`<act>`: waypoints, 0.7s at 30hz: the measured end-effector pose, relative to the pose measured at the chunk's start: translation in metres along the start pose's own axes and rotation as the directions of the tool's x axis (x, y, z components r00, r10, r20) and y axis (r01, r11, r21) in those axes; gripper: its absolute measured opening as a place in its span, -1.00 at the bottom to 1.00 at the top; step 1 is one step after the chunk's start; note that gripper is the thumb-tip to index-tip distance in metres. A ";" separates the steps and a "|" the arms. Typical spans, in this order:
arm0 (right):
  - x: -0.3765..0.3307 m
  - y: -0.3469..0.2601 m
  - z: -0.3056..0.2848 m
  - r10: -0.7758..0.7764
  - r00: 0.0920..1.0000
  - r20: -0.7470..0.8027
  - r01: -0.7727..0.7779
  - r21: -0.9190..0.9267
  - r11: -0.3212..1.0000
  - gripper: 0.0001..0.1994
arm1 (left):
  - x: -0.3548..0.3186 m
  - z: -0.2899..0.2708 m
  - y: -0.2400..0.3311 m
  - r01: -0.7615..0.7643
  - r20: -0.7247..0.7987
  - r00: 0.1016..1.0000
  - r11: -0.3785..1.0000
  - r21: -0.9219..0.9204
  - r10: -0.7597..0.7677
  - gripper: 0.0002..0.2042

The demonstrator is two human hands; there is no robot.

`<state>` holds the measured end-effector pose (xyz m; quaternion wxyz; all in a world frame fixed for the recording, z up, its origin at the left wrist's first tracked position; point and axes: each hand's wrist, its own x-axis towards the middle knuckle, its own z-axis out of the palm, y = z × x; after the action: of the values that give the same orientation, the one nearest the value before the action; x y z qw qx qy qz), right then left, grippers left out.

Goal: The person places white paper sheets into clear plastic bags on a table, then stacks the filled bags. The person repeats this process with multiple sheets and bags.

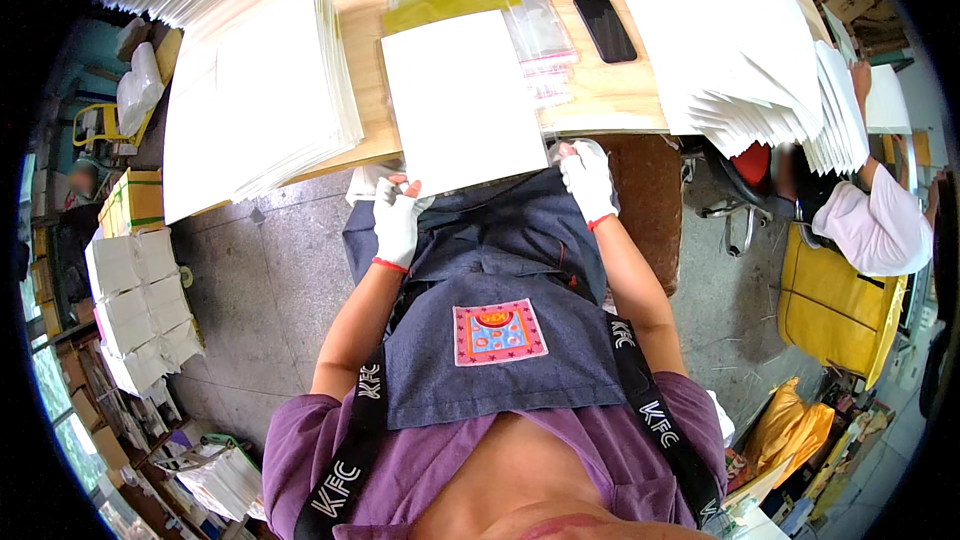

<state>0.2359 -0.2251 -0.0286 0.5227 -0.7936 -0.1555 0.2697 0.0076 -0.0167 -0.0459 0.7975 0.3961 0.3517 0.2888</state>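
Observation:
A blank white sheet lies at the table's front edge, its near side reaching over my lap. A thin see-through strip shows along its near and right edges. My left hand, in a white glove with bare fingertips, pinches the near left corner. At the near right corner my right hand, gloved the same way, has thumb and finger closed on the edge. Under the sheet's far end lie several clear plastic bags with yellow-green printed tops. The fingers beneath the sheet are hidden.
Stacks of white sheets stand left and right on the wooden table. A black phone lies between bags and right stack. White bundles are piled on the left floor. A person works at far right near a yellow crate.

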 end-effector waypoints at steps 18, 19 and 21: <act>0.016 -0.192 0.188 -0.166 0.776 0.609 -0.030 0.299 0.954 -0.72 | 0.014 -0.096 0.231 -0.422 -0.066 0.666 0.449 0.788 0.743 -0.62; 0.021 -0.190 0.202 -0.166 0.786 0.596 0.033 0.227 0.973 -0.70 | 0.021 -0.106 0.228 -0.336 -0.022 0.680 0.338 0.879 0.733 -0.62; 0.023 -0.193 0.209 -0.122 0.790 0.600 0.057 0.126 0.990 -0.67 | 0.032 -0.120 0.218 -0.140 0.042 0.721 0.086 0.986 0.692 -0.63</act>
<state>0.1381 0.0214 0.0775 0.4971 -0.6295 -0.3380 0.4922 -0.1079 0.1714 0.0732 0.1527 0.8009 0.4855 0.3154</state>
